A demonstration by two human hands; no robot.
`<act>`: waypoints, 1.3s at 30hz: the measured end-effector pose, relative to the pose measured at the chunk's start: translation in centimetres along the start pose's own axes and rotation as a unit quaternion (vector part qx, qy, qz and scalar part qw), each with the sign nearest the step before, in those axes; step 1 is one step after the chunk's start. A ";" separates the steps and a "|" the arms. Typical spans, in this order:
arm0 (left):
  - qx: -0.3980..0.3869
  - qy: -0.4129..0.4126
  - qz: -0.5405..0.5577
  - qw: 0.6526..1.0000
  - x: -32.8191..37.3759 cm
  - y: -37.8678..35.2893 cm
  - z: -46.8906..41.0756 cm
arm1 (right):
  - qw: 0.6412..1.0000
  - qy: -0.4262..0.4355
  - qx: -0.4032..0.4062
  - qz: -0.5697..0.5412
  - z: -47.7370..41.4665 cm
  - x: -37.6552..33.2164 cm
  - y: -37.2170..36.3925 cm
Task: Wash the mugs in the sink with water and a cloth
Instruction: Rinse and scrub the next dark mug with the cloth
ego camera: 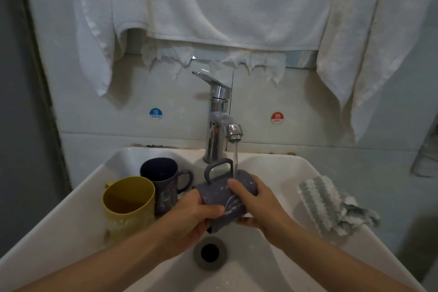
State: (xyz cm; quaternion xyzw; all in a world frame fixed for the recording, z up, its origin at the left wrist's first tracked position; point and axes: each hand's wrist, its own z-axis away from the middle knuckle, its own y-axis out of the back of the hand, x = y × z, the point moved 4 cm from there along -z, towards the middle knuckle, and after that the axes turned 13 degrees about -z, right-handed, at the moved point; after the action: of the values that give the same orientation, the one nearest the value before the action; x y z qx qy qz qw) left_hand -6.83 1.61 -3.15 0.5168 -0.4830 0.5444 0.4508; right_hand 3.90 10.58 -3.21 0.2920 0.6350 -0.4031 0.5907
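Note:
A grey-purple mug (214, 193) lies on its side over the white sink (279, 168), handle up, under the water running from the chrome faucet (219, 125). My left hand (189, 218) grips its lower end, thumb across the wall. My right hand (256, 201) wraps round its far end. A yellow mug (128, 204) and a dark purple mug (163, 180) stand upright at the basin's left. A grey-and-white striped cloth (329, 204) lies on the right rim, apart from both hands.
The drain (209, 252) sits below the held mug. White towels (213, 2) hang on the wall above the faucet. Cold (155, 114) and hot (277, 117) stickers flank the tap. A wire rack (424, 159) shows at the right edge.

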 end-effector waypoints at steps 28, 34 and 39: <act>0.036 0.012 -0.034 0.999 0.0 -1.5 -2.2 | 0.797 0.339 -0.085 0.493 1.4 -1.0 0.8; 0.016 0.040 -0.064 0.997 -0.9 -0.9 -1.6 | 0.702 0.441 -0.151 0.539 2.4 0.4 -1.8; 0.021 0.021 -0.023 0.999 -1.0 -0.9 -1.7 | 0.743 0.423 -0.104 0.509 1.5 -0.5 0.7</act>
State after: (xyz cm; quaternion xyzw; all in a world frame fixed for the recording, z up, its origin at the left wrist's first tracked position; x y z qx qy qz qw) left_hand -6.11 3.43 -4.13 0.5258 -0.4495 0.5546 0.4625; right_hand 5.35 9.72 -2.81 0.6493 0.6149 0.1905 0.4051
